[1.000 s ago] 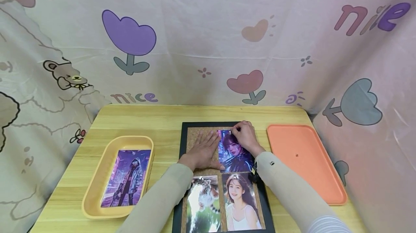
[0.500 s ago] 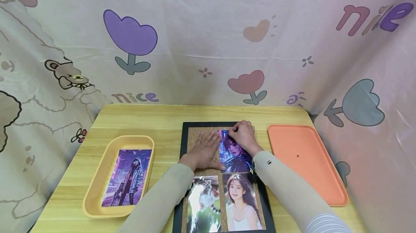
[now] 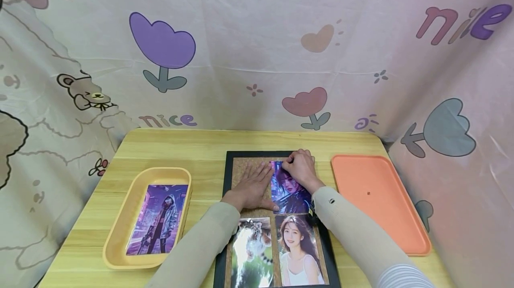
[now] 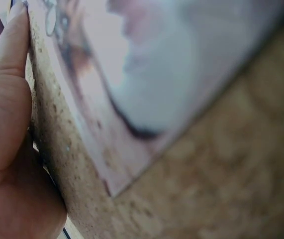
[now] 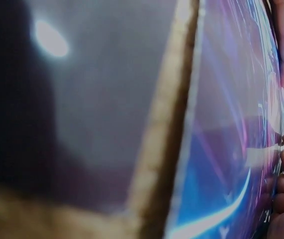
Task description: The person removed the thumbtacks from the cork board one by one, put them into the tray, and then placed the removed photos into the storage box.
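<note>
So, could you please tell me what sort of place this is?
Probably a craft workspace: a wood-grain table, patterned cloth hung behind it, and a framed corkboard bearing photos.

Between the yellow tray and the corkboard, a hand could pass at the far end; nearer, the left sleeve slants across. The right sleeve cuts across the gap toward the orange tray. Behind the board, a strip of table gives passage. The left hand and right hand crowd the upper photo; clearance seems slight, though the wrist views blur.
</note>
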A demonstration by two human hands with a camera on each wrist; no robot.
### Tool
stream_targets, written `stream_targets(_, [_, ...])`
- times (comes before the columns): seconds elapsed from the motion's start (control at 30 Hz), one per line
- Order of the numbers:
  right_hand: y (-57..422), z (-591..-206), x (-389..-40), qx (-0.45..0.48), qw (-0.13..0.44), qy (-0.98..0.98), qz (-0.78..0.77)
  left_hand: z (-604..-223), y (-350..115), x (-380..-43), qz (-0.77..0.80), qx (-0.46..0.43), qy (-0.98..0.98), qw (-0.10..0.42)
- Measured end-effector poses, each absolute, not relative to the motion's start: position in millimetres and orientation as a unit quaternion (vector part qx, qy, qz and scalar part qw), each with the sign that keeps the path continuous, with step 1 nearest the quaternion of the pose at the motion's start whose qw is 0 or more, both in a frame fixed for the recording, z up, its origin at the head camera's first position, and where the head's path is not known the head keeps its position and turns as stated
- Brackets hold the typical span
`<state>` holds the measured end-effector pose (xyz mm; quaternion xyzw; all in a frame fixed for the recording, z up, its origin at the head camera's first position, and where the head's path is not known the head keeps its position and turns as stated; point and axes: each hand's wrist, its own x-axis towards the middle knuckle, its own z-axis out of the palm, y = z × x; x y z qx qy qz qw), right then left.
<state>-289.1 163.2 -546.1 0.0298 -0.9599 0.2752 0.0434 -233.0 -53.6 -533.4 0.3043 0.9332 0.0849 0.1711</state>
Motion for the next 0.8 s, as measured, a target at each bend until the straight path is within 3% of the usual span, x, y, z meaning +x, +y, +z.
stream_targets(0.8, [163.9, -546.8, -289.1, 0.046, 0.05, -0.96, 0.272, -533.3, -53.4, -232.6, 0.081, 0.303, 0.934, 0.17])
